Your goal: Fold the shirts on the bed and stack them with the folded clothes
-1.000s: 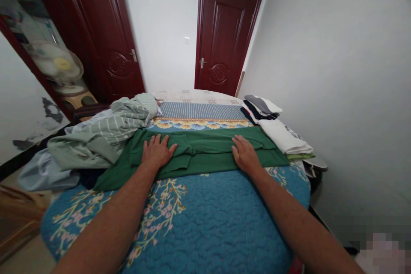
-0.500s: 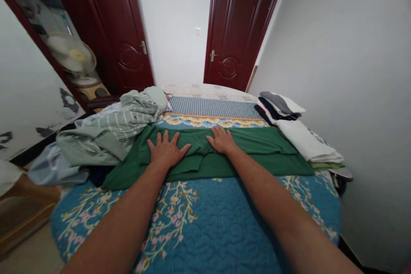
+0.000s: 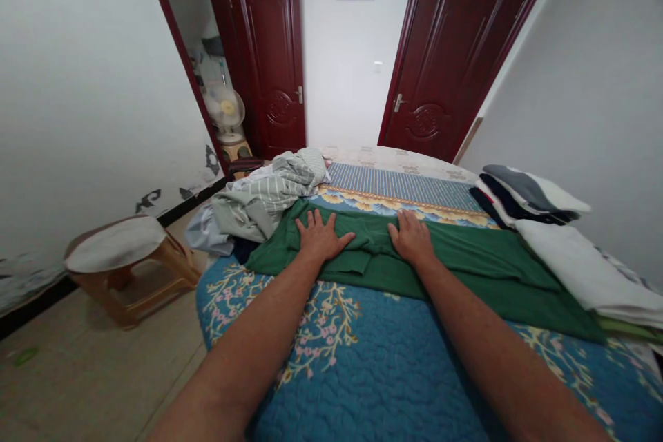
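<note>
A dark green garment [image 3: 466, 269] lies spread across the blue quilted bed cover [image 3: 362, 366], folded lengthwise. My left hand [image 3: 321, 236] rests flat on its left part, fingers spread. My right hand [image 3: 413, 239] lies flat on the garment a little to the right, fingers together and stretched out. Neither hand holds anything. The two hands are about a hand's width apart.
A heap of grey-green striped clothes [image 3: 264, 197] lies at the bed's left edge. Folded white and dark clothes [image 3: 539, 197] are stacked along the right wall. A wooden stool with a white cushion [image 3: 121, 255] stands on the floor at left. Two dark red doors and a fan [image 3: 226, 110] are beyond.
My right hand slid left along the green garment, from its right part to near the left hand. My head turned left, bringing the stool and left wall into view.
</note>
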`<state>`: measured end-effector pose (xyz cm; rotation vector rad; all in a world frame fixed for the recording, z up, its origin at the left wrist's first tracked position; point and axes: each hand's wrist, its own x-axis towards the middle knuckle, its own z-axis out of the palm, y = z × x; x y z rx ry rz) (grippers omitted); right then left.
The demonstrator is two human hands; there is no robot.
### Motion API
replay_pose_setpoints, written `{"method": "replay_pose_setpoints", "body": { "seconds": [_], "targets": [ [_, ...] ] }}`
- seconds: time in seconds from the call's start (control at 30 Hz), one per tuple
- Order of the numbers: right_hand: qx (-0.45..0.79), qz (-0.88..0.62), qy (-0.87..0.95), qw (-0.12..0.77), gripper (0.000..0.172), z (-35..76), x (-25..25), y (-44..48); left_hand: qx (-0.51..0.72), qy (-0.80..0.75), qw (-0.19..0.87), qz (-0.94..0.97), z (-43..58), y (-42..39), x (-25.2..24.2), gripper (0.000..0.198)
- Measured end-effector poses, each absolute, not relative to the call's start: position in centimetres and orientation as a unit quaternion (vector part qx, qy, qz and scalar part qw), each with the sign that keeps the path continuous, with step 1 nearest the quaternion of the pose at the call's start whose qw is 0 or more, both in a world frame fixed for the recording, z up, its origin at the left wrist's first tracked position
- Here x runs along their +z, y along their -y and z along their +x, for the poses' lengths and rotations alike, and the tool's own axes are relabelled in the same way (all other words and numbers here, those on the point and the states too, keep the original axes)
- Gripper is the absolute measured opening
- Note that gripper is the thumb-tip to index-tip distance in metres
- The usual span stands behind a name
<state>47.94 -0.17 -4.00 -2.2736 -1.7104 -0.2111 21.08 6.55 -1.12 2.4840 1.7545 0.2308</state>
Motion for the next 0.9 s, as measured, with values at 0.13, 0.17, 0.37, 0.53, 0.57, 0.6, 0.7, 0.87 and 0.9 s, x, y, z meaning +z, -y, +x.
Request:
{"method": "replay_pose_setpoints", "body": {
  "seconds": [0.13, 0.17, 0.37, 0.53, 0.57, 0.6, 0.7, 0.87, 0.9],
  "targets": [
    [-0.03, -0.808, 0.583, 0.085, 0.073, 51.3, -4.4, 2.7, 0.08, -0.572, 0.045, 0.815, 21.1, -6.5, -1.1, 0.112],
    [-0.026, -0.813, 0.577, 0.074, 0.075, 52.7, -4.4, 3.5, 0.081, -0.573, 0.044, 0.815, 21.1, -6.5, -1.1, 0.112],
    [-0.026, -0.861, 0.505, 0.041, 0.08, 63.3, -5.3, 8.0, 0.083, -0.575, 0.042, 0.813, 21.1, -6.4, -1.2, 0.109],
    [-0.045, -0.887, 0.458, 0.044, 0.082, 69.7, -6.6, 8.9, 0.082, -0.575, 0.04, 0.813, 21.1, -6.4, -1.3, 0.109],
    [-0.047, -0.888, 0.455, 0.047, 0.082, 70.2, -6.6, 8.8, 0.081, -0.576, 0.041, 0.813, 21.1, -6.5, -1.3, 0.109],
    [-0.047, -0.89, 0.45, 0.048, 0.082, 70.4, -6.6, 8.7, 0.081, -0.577, 0.041, 0.812, 21.1, -6.6, -1.4, 0.109],
    [-0.049, -0.898, 0.434, 0.049, 0.082, 69.9, -6.0, 8.7, 0.079, -0.579, 0.036, 0.811, 21.1, -6.7, -1.4, 0.11],
    [-0.089, -0.905, 0.412, 0.062, 0.07, 68.0, -4.7, 9.5, 0.08, -0.572, 0.019, 0.816, 21.1, -6.8, -1.3, 0.108],
    [-0.094, -0.907, 0.406, 0.063, 0.068, 67.6, -4.5, 9.7, 0.079, -0.572, 0.017, 0.816, 21.0, -6.8, -1.3, 0.107]
  ]
}}
